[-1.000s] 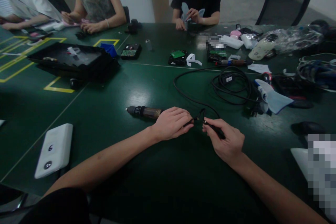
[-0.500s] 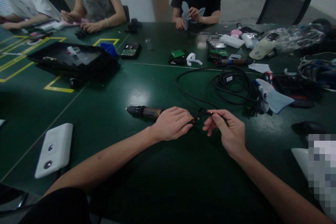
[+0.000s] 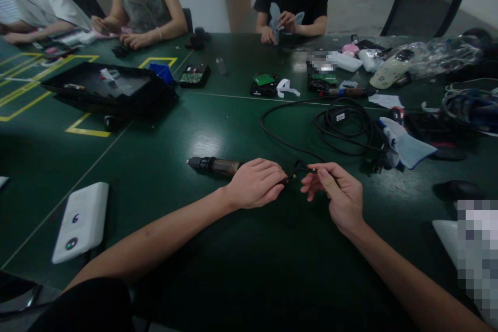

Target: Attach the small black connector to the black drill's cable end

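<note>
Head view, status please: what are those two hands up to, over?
Left hand shut on screwdriver tail. Right hand pinching black cable end. Ends apart. Nothing between them.

The surface (image 3: 163,145) is showing dark green and carrying yellow line markings (image 3: 87,132). The screwdriver (image 3: 218,166) is showing a black nose and a brown barrel. The cable (image 3: 342,124) is showing black. The casing (image 3: 81,220) is showing white with dark marks. The circuit board (image 3: 263,80) is showing green, the bin (image 3: 161,71) blue, and the cloth (image 3: 408,145) pale blue.
</note>
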`<state>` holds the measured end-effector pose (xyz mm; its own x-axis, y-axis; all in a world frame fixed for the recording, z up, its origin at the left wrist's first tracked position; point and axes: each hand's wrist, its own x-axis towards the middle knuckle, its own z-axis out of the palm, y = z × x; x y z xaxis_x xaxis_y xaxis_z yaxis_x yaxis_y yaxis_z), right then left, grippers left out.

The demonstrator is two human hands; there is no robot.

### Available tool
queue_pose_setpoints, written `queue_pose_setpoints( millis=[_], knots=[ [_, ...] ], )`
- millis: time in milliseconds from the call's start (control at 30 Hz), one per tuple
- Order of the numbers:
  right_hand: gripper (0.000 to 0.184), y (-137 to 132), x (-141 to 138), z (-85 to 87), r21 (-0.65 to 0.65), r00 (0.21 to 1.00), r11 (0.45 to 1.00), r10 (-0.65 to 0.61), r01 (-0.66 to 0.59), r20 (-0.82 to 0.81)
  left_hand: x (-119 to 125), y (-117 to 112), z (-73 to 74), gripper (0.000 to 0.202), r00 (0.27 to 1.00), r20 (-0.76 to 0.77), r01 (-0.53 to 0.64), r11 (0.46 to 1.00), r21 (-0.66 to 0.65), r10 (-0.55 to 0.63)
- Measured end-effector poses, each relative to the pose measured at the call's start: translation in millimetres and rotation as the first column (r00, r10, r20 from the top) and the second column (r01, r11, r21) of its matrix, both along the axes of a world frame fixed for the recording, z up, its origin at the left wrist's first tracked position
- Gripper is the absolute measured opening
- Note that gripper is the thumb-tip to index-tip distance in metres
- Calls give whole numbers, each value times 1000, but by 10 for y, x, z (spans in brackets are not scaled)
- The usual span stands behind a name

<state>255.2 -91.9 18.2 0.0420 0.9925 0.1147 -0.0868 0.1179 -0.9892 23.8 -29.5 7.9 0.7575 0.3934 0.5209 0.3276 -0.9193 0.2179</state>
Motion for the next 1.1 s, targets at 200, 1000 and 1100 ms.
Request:
queue_pose_setpoints(
  millis=[200,1000,1100],
  knots=[
    [17,-39,64,-46,208,944,978,-93,27,317,9,-1,-10,23,999,48,-20,1000,-19,21],
    [28,34,21,-88,352,418,859,-184,-372,890,67,-7,-41,25,973,-192,-92,978,189,129],
    [13,55,3,-135,319,429,895,-167,-311,888,60,-10,-30,27,976,-180,-91,979,180,124]
  ],
)
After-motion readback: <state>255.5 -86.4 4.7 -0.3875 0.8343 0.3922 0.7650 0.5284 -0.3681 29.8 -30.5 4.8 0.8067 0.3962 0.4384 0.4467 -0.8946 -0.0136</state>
